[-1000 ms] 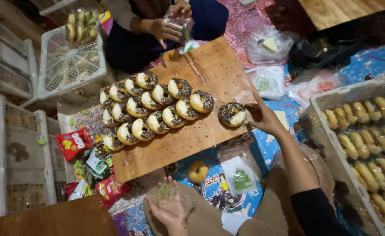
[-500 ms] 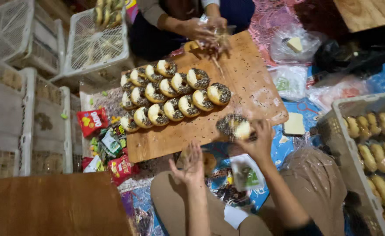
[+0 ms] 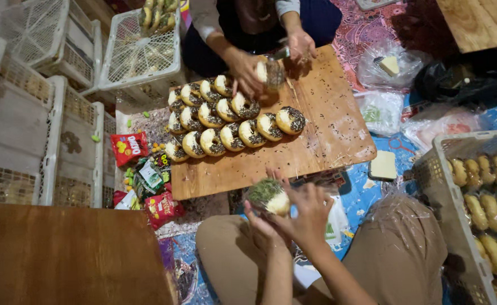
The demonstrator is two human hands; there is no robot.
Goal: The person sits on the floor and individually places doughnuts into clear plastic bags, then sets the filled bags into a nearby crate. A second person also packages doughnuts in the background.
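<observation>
Moved: both hands have drawn back from the table [image 3: 316, 141] toward the lap.
Left hand [image 3: 262, 226]: grip cupped under a doughnut [image 3: 268, 196].
Right hand [image 3: 310, 214]: grip closed on the doughnut's side.
Doughnut: just off the table's near edge.
Table: rows of doughnuts [image 3: 231, 121].

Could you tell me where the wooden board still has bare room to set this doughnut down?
The board is bare on its right half, beyond the last doughnut, and along the near edge below the doughnut rows. The far corner is crowded by another person's hands. Both hands hold the green-topped doughnut.
</observation>
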